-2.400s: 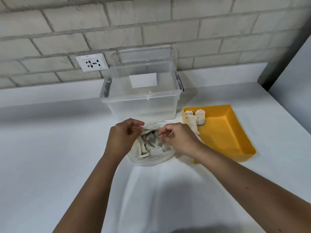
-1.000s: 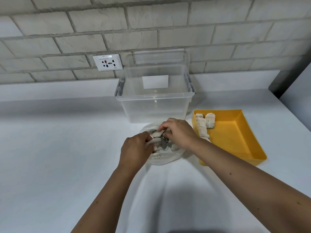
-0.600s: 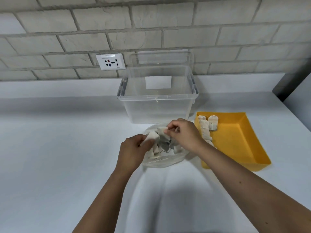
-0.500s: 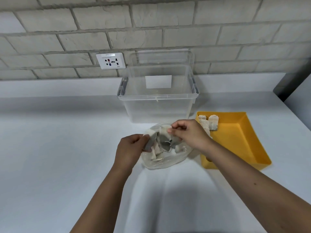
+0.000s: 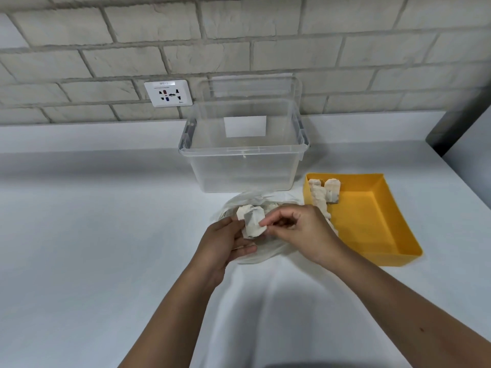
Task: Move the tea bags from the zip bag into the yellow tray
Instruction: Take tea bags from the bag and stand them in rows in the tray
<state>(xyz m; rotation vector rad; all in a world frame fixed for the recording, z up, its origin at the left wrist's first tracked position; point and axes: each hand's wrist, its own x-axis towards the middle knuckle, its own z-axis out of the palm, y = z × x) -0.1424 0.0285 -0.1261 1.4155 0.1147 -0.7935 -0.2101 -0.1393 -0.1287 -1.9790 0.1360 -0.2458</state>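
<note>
A clear zip bag (image 5: pixel 261 257) lies crumpled on the white counter in front of me. Just above its mouth is a small bunch of pale tea bags (image 5: pixel 252 221), held between both hands. My left hand (image 5: pixel 225 248) supports the bunch from the left with its thumb against it. My right hand (image 5: pixel 300 229) pinches the bunch's right edge with its fingertips. The yellow tray (image 5: pixel 372 224) sits to the right of the bag, with several tea bags (image 5: pixel 326 192) lined up along its far left side.
A clear plastic storage box (image 5: pixel 239 168) stands open right behind the zip bag, its lid (image 5: pixel 252 86) leaning on the brick wall. A wall socket (image 5: pixel 168 92) is at the back left. A grey panel (image 5: pixel 473 144) bounds the counter at the right.
The tea bags have come up out of the zip bag's mouth and are now held between both hands. My left hand has shifted from the bag's edge to the bunch.
</note>
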